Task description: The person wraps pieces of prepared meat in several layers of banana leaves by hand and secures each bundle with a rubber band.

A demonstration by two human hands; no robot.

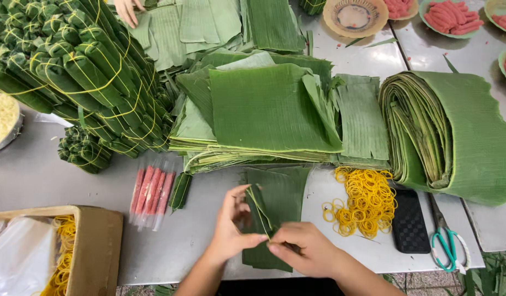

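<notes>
Both hands at the worktop (39,175) near edge, 6 o'clock. Left hand (231,230) pinches a small folded leaf parcel (259,211), fingers closed on its lower end; right hand (302,249) closed on the same parcel from the 4 o'clock side. Parcel is tilted, held just above a loose banana leaf sheet (280,192) lying flat. At 3 o'clock: heap of yellow rubber bands (365,203), then a black phone (409,222) and green-handled scissors (449,249), all close. At 12 o'clock: stack of cut leaves (266,109); thick leaf roll (450,137) at 2 o'clock. At 9 o'clock: pink sausages in clear wrap (149,194) with one wrapped parcel (180,191) beside them. Pile of tied parcels (77,71) at 10 o'clock, cardboard box (94,246) at 8 o'clock. Another person's hand (127,10) at far edge. Open room: bare strip between box and left hand; right side crowded.
</notes>
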